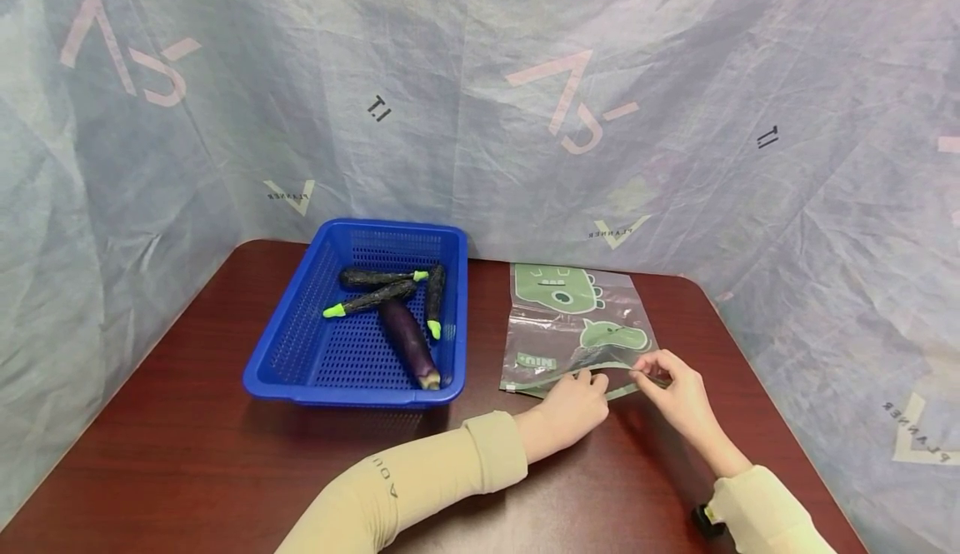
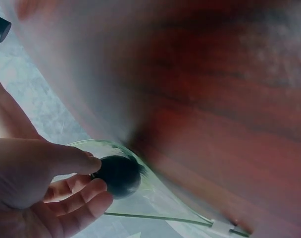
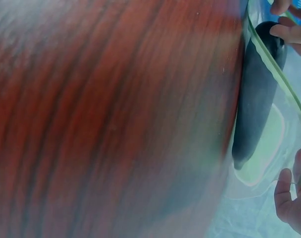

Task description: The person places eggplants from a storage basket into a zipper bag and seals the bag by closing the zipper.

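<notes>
A clear zip bag (image 1: 551, 336) with green dinosaur prints lies on the table, its green-edged mouth towards me. My left hand (image 1: 566, 411) is at the near edge of that mouth. In the left wrist view, my left thumb and fingers hold the rounded end of a dark eggplant (image 2: 120, 179) at the parted mouth. The right wrist view shows the eggplant (image 3: 258, 94) lengthwise behind the bag's green edge; it cannot be made out in the head view. My right hand (image 1: 678, 400) pinches the bag's edge at the right corner.
Left of the bag stands a blue perforated basket (image 1: 279, 333). In it lie a purple eggplant (image 1: 405, 337) and three dark, rough vegetables with bright green ends (image 1: 371, 297). Grey printed sheeting (image 1: 420, 154) surrounds the reddish-brown table (image 1: 187, 446).
</notes>
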`<act>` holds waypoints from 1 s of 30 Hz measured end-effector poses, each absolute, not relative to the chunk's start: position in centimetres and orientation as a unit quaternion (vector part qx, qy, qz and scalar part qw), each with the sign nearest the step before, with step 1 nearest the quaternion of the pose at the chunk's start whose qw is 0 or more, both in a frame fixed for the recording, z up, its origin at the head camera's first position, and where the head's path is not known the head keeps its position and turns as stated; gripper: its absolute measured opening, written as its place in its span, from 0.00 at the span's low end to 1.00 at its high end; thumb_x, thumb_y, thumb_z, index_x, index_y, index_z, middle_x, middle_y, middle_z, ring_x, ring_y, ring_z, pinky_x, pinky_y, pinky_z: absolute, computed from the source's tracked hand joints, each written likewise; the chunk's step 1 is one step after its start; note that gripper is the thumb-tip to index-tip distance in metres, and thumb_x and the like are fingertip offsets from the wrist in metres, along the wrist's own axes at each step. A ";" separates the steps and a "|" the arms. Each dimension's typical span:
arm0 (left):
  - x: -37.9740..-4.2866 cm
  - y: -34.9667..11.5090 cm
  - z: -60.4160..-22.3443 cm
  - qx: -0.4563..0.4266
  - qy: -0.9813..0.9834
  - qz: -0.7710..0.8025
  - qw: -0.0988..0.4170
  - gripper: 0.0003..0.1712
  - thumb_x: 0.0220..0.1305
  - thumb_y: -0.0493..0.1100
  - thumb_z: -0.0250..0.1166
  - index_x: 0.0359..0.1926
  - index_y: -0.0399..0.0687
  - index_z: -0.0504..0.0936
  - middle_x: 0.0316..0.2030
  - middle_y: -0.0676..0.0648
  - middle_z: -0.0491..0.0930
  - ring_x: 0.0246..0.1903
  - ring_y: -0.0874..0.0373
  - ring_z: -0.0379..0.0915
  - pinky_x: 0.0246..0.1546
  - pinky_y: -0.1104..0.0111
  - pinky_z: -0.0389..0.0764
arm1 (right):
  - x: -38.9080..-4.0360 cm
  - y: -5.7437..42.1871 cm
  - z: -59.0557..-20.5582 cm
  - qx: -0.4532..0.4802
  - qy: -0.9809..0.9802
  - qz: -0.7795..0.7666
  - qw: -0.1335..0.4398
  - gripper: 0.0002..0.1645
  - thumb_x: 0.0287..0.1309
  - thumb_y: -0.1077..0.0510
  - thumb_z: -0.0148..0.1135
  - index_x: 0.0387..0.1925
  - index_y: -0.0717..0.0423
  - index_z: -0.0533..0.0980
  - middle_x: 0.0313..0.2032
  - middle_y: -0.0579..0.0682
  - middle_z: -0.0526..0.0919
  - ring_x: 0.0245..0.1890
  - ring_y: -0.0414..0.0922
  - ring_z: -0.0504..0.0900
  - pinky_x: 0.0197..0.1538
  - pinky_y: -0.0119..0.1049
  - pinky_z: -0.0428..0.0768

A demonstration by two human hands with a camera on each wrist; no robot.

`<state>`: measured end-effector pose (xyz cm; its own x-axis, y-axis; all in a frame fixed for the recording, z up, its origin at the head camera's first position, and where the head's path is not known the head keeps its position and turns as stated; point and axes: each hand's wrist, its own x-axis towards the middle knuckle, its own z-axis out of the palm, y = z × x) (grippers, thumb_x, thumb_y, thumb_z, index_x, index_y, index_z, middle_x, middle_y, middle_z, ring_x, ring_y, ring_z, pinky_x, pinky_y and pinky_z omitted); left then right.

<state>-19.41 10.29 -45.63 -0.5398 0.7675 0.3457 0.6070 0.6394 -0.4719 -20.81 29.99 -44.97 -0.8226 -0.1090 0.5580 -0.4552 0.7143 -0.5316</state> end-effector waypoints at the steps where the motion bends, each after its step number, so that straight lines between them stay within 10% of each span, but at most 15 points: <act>1: -19.4 10.3 -45.6 -0.397 -0.865 0.150 0.266 0.12 0.64 0.47 0.55 0.33 0.65 0.85 0.33 0.55 0.71 0.33 0.62 0.71 0.22 0.74 0.73 | -20.8 30.0 -45.0 0.158 -0.891 0.343 0.252 0.14 0.42 0.70 0.71 0.27 0.49 0.78 0.23 0.41 0.73 0.25 0.33 0.68 0.32 0.19 0.67; 30: -15.5 6.8 -36.9 -0.428 -0.881 0.120 0.164 0.11 0.60 0.49 0.63 0.45 0.60 0.79 0.42 0.55 0.72 0.42 0.59 0.68 0.29 0.68 0.67 | -20.6 30.1 -44.9 0.141 -0.892 0.362 0.233 0.12 0.46 0.68 0.70 0.28 0.50 0.77 0.26 0.43 0.75 0.27 0.34 0.71 0.34 0.20 0.70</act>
